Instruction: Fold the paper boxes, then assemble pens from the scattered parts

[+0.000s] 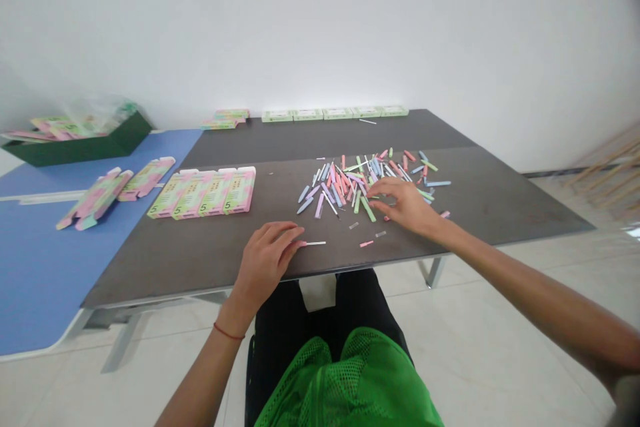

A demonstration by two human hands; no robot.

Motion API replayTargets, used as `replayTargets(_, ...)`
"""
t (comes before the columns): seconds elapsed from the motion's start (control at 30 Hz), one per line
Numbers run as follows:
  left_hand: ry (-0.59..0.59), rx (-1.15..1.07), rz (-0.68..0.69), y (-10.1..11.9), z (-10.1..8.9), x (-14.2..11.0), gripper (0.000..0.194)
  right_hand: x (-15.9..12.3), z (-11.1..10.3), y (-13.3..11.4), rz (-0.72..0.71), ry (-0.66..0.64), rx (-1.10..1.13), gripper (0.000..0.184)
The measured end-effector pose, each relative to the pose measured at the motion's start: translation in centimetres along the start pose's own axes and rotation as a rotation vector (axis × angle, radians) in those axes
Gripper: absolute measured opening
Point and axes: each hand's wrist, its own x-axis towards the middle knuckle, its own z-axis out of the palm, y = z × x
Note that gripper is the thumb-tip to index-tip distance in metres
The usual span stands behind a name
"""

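Note:
My left hand (270,250) is near the table's front edge, thumb and fingers closed on a small pink stick with a thin white rod (315,243) pointing right. My right hand (400,203) is at the right side of a pile of small coloured sticks (340,180), its thumb and forefinger a little apart beside a green stick (368,209). Pink, purple, blue and green pieces lie jumbled there, some with white rods. Between my hands lie a loose pink piece (367,244) and two small clear tubes (381,234).
Several pink-and-green boxes marked 5 (213,192) lie in a row on the dark table (280,147). More boxes (335,113) line its back edge. On the blue table (40,267) at left are flattened-looking cartons (100,197) and a dark green bin (100,147) holding cartons and plastic.

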Motion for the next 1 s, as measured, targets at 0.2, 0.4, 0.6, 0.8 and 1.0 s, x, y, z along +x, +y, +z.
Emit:
replayTargets(0.2, -0.181, 0.084, 0.115, 6.1, 2.6, 3.0, 0.016, -4.0, -2.2, 2.3, -0.050, -0.145, -0.176, 0.019)
replayTargets(0.4, -0.330, 0.155, 0.053, 8.9, 6.7, 5.6, 0.014, -5.9, 0.8, 0.9, -0.168, -0.261, -0.376, 0.022)
replayTargets(0.6, -0.305, 0.171, 0.031, 8.9, 7.3, 6.1, 0.016, -6.2, 2.3, 0.5, -0.131, -0.185, -0.351, 0.028)
replayTargets(0.8, -0.091, -0.151, -0.016, 9.9, 3.9, 4.9, 0.008, -7.7, 1.4, -1.9, 0.187, 0.021, 0.388, 0.015)
replayTargets(1.0, 0.038, -0.240, 0.070, 11.8, 0.8, 3.6, 0.009, -8.6, 1.2, -5.1, 0.518, 0.138, 0.998, 0.020)
